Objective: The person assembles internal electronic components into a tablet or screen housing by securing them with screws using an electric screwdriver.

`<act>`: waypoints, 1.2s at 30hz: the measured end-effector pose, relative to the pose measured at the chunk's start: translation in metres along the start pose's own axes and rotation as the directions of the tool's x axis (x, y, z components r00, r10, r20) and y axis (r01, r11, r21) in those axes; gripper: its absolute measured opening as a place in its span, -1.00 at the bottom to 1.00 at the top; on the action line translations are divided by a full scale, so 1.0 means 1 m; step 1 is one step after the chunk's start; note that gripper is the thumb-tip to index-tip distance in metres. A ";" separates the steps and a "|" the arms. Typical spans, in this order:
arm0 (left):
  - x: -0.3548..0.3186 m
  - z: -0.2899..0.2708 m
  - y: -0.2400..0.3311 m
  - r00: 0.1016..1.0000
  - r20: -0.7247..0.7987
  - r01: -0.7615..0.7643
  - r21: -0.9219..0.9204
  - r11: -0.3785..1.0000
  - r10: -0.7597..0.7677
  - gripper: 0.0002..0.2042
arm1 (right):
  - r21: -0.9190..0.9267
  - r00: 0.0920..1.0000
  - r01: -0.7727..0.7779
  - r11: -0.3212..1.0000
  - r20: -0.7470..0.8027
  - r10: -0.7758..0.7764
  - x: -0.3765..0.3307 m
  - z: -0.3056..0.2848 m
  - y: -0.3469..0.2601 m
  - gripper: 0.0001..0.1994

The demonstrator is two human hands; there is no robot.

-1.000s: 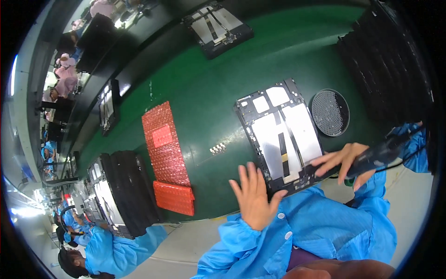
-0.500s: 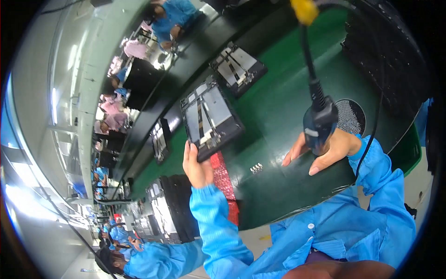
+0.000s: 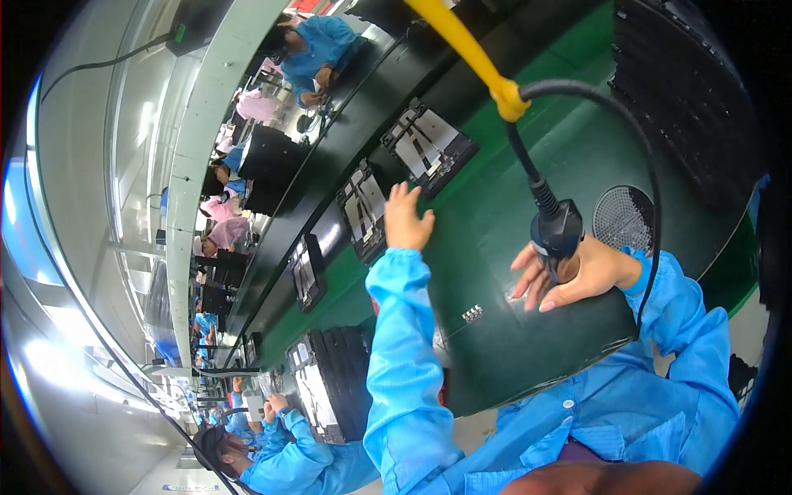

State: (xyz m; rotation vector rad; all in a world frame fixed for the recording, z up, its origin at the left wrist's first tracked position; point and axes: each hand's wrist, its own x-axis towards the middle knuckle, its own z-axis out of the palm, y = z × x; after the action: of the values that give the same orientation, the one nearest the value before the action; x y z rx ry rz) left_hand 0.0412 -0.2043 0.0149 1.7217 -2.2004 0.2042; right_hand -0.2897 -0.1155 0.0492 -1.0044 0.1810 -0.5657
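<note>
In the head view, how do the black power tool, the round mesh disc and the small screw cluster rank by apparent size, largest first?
1. Round mesh disc.
2. Black power tool in the right hand; it is nearer the camera, so this order is unsure.
3. Small screw cluster, clearly smallest.

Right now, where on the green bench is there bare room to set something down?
Bare green mat lies between the left hand and the right hand, and past the round mesh disc. Crowded: the panels along the belt, the black stack.

Your conveyor carries flat dark screen panels (image 3: 429, 147), backs up with pale plates. One stands upright, black, at far left (image 3: 307, 272).
</note>
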 end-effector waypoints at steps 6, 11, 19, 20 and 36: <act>0.060 0.033 0.020 0.951 0.279 0.040 0.309 0.950 -0.131 -0.36 | -0.135 0.992 0.095 0.986 -0.074 -0.105 -0.003 -0.007 0.007 -0.47; 0.060 0.038 0.007 0.980 0.010 0.176 0.419 0.891 -0.198 -0.53 | -0.420 0.959 0.129 0.899 -0.178 -0.221 -0.008 -0.019 0.009 -0.52; -0.006 -0.039 0.091 0.937 -0.348 0.039 0.184 0.982 0.028 -0.60 | -0.369 0.864 0.120 0.922 -0.419 -0.280 -0.021 -0.016 -0.016 -0.69; -0.023 -0.045 0.103 0.924 -0.376 -0.015 0.138 0.990 0.067 -0.60 | -0.357 0.856 0.125 0.926 -0.433 -0.282 -0.022 -0.014 -0.022 -0.65; -0.187 -0.050 0.196 0.967 -0.070 0.210 -0.338 0.917 -0.247 -0.75 | -0.708 0.792 0.115 0.697 -0.358 -0.494 -0.017 -0.032 -0.030 -0.57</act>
State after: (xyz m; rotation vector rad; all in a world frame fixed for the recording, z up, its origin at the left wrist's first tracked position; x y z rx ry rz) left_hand -0.0992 0.0323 0.0144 1.7112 -1.8120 -0.1173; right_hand -0.3277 -0.1424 0.0549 -1.5727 0.7577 -1.1577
